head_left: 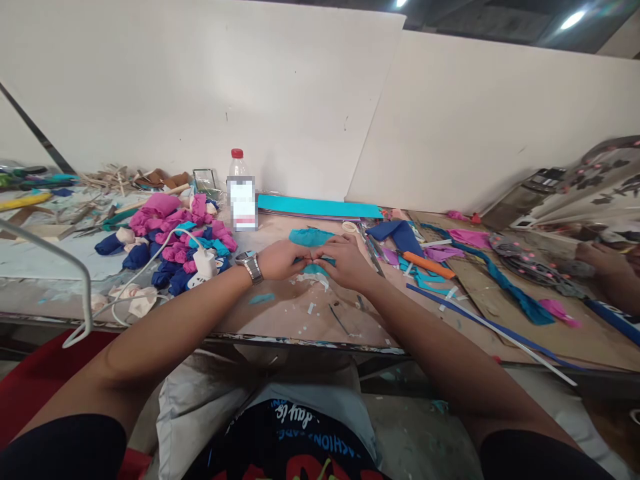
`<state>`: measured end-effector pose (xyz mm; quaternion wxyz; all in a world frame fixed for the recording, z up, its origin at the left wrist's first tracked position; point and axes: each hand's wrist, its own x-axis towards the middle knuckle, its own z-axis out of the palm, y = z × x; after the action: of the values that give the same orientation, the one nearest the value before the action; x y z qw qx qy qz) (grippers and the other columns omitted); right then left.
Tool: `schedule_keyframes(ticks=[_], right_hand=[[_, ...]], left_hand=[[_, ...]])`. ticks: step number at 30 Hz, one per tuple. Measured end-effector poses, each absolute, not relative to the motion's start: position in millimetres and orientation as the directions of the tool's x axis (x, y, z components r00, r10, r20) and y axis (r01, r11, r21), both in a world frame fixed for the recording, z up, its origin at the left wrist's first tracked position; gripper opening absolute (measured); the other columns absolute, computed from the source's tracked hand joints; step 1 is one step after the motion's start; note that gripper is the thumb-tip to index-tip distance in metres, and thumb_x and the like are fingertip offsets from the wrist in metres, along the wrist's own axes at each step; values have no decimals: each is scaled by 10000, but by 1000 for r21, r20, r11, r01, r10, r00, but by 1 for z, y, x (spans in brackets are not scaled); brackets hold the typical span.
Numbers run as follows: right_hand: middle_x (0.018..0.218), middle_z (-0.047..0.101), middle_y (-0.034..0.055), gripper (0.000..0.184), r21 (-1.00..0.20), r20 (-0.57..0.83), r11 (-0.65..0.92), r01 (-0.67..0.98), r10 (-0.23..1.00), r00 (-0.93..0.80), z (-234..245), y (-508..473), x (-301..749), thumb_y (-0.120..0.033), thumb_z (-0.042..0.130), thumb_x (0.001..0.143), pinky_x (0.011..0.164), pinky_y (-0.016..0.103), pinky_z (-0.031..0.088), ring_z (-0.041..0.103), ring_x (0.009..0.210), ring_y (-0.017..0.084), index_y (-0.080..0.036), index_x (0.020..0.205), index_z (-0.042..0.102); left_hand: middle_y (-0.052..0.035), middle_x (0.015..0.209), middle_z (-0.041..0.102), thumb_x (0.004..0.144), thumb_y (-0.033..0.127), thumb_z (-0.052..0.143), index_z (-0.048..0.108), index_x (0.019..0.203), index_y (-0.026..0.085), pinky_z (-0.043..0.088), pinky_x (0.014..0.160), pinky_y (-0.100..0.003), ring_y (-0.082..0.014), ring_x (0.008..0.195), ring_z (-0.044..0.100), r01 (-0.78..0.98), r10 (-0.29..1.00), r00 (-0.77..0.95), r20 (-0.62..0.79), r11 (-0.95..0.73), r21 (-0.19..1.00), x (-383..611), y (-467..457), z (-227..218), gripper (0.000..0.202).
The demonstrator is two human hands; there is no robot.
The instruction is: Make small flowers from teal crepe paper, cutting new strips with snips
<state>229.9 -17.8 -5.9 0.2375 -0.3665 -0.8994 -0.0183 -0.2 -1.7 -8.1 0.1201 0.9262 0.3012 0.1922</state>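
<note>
Between my two hands, low over the table, is a crinkled teal piece (309,236) that looks like crepe paper. My left hand (283,261), with a metal watch (250,267) on its wrist, pinches the teal piece at its middle. From the other side my right hand (346,260) pinches the same spot, fingertips meeting those of my left hand. Teal shows above and below the fingers; the pinched part itself is hidden. A teal scrap (262,298) lies on the table (290,327) near my left wrist.
Pink and blue paper bundles (167,230), a white plug (203,261) and a bottle (238,200) stand left. Teal strips (320,205) lie behind my hands. Rightward are an orange cutter (427,264), a tape roll (349,227), paper strips and another person's hand (607,267).
</note>
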Motion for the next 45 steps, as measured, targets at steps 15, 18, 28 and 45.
schedule_keyframes(ticks=[15,18,28,45], right_hand=[[939,731,54,195,-254,345,727,638,684,-642,0,-22,228,-317,519,988,1000,471,271,585,1079,275,-208,864,624],[930,724,60,191,-271,332,731,626,682,-652,1,-22,227,-309,505,979,1014,484,275,583,1083,282,-209,853,609],[950,731,60,196,-328,337,714,619,700,-630,-1,-20,230,-342,522,982,1037,488,285,594,1050,277,-218,849,596],[945,758,52,175,-268,328,730,629,683,-652,-4,-17,231,-349,582,969,1056,484,288,630,1043,272,-223,908,688]], left_hand=[[-60,984,769,1038,370,415,710,1063,237,420,713,-312,-223,831,673,608,626,754,198,-780,149,3,-10,3,325],[-65,978,768,1042,390,419,701,1078,240,412,721,-303,-224,840,670,602,625,753,208,-781,165,3,-9,2,322],[-81,995,756,1028,372,442,681,1094,229,409,723,-308,-241,856,666,628,651,725,224,-759,174,2,-8,-3,286],[-62,904,753,1006,370,477,726,1034,244,409,717,-316,-227,808,658,627,662,712,232,-749,213,2,-4,-9,280]])
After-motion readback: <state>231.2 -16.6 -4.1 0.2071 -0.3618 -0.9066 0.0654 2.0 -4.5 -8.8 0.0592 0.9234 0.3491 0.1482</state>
